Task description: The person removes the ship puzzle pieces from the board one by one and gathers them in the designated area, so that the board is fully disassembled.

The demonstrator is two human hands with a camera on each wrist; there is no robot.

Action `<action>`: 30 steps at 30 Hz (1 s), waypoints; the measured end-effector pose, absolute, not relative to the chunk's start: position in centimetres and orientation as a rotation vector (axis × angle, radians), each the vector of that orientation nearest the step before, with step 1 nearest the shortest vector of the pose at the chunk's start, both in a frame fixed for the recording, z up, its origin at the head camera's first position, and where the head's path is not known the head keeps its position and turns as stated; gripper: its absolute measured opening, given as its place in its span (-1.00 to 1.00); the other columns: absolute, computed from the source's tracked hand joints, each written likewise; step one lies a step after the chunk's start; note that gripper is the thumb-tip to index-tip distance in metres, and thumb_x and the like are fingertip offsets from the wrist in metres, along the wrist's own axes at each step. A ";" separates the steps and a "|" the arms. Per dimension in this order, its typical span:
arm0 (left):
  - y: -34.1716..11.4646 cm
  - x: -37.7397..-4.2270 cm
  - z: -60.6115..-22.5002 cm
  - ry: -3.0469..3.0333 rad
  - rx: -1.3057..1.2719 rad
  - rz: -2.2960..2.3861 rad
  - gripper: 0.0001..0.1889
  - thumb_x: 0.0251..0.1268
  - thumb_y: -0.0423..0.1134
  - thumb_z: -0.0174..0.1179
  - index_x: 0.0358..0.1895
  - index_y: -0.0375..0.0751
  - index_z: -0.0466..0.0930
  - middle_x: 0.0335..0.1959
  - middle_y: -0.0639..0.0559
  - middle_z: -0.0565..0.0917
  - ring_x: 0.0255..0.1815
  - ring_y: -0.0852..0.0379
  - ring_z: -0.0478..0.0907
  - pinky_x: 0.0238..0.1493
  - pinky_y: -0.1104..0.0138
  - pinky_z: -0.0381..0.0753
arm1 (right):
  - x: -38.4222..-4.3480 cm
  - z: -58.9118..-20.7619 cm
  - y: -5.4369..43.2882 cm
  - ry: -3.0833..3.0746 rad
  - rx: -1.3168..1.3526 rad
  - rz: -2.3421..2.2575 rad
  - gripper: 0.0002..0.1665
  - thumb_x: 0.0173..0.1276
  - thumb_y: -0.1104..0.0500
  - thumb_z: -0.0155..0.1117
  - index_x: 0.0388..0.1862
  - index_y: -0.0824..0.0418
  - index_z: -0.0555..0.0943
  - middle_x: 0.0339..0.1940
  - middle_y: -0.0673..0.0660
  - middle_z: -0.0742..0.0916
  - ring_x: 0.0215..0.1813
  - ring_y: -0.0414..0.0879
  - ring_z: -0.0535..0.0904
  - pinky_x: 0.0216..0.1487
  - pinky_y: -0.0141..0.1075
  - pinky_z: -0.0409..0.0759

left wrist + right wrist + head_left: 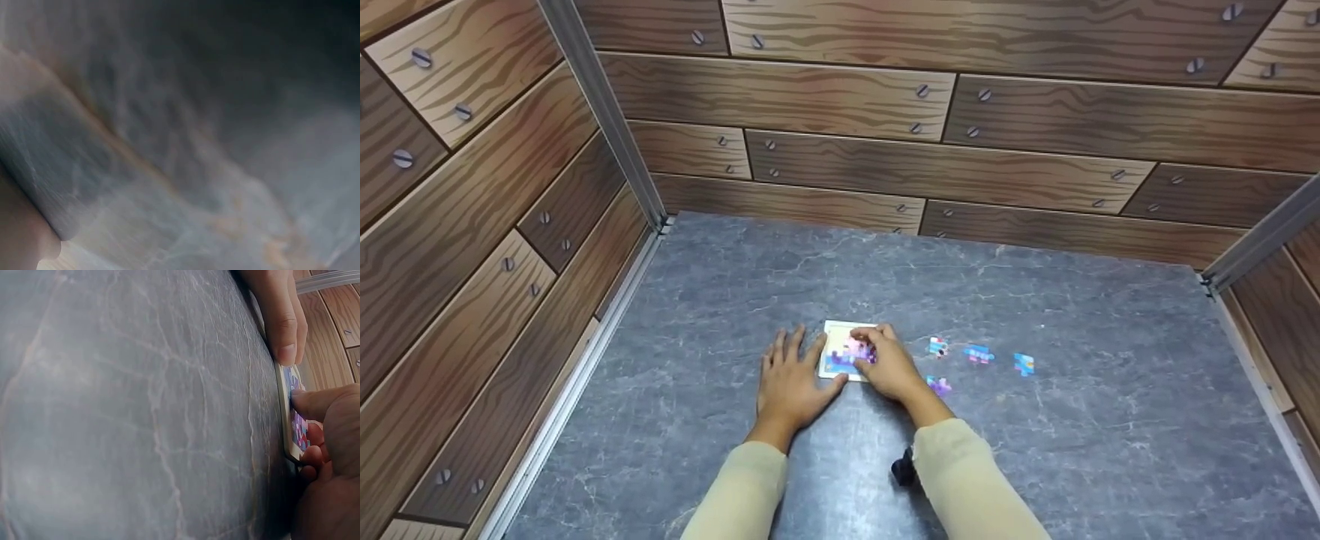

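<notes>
A small square jigsaw puzzle in a pale tray [831, 328] lies flat on the grey marbled surface, partly filled with pink, purple and blue pieces. My left hand [793, 382] lies beside it with fingers spread, its thumb tip at the tray's near edge. Over the puzzle's right side, my right hand [894, 367] bends thumb and fingers round a pink and purple puzzle piece [858, 348]. In the right wrist view the right thumb [323, 402] comes down on the printed picture [298, 430], with curled fingertips at the tray's corner. The left wrist view is mostly blurred surface.
Loose puzzle pieces lie to the right: one by the tray [937, 346], a blue one [979, 354], one farther out [1024, 364], and a purple one [939, 385] near the right wrist. A black object [903, 468] shows by the right sleeve. Wood-patterned walls [840, 90] enclose the surface.
</notes>
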State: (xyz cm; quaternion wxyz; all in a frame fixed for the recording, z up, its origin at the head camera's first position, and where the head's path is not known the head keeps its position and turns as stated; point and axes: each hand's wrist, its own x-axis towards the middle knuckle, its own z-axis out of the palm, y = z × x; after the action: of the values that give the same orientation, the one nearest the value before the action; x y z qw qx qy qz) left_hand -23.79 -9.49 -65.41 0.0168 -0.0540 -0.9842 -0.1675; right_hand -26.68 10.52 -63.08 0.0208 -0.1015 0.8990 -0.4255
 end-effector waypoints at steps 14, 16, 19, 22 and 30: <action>-9.5 -23.7 -65.5 -3.051 -0.176 -0.522 -0.07 0.38 0.63 0.00 0.72 0.33 0.25 0.80 -0.05 0.18 0.84 -0.29 -0.01 0.73 -0.31 0.13 | -26.6 -63.2 10.4 2.812 -0.329 -1.381 -0.40 0.28 0.38 0.55 0.31 0.17 0.68 0.17 0.23 0.58 0.24 0.17 0.62 0.43 0.09 0.58; -9.5 -23.7 -65.4 -3.054 -0.175 -0.520 -0.07 0.38 0.64 0.00 0.72 0.33 0.25 0.80 -0.05 0.18 0.84 -0.29 -0.01 0.73 -0.31 0.12 | -26.7 -63.3 10.5 2.823 -0.347 -1.368 -0.41 0.27 0.38 0.55 0.30 0.18 0.67 0.17 0.22 0.60 0.24 0.16 0.64 0.42 0.10 0.59; -9.5 -23.7 -65.4 -3.046 -0.178 -0.522 -0.07 0.38 0.63 0.01 0.72 0.33 0.26 0.79 -0.06 0.19 0.84 -0.30 0.00 0.73 -0.32 0.13 | -26.8 -63.4 10.5 2.833 -0.368 -1.349 -0.41 0.27 0.38 0.56 0.28 0.17 0.66 0.15 0.21 0.63 0.20 0.13 0.66 0.36 0.09 0.62; -9.5 -23.8 -65.5 -3.031 -0.186 -0.531 -0.08 0.38 0.62 0.02 0.72 0.32 0.27 0.78 -0.07 0.21 0.83 -0.31 0.02 0.72 -0.33 0.14 | -26.8 -63.5 10.6 2.852 -0.389 -1.342 -0.42 0.25 0.39 0.56 0.24 0.15 0.66 0.08 0.21 0.65 0.13 0.10 0.67 0.26 0.08 0.64; -9.6 -23.9 -65.7 -3.048 -0.182 -0.519 -0.07 0.37 0.65 -0.01 0.72 0.35 0.24 0.79 -0.05 0.19 0.84 -0.30 -0.01 0.74 -0.32 0.11 | -26.8 -63.5 10.5 2.819 -0.347 -1.421 -0.44 0.29 0.44 0.50 0.24 0.13 0.68 0.07 0.21 0.63 0.08 0.07 0.63 0.23 -0.01 0.62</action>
State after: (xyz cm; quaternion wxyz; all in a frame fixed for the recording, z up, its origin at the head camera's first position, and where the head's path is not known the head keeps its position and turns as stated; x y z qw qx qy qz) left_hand -23.88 -9.60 -65.74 0.0224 -0.0587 -0.9839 -0.1675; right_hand -26.79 10.51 -63.53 -0.0172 -0.1093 0.8875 -0.4472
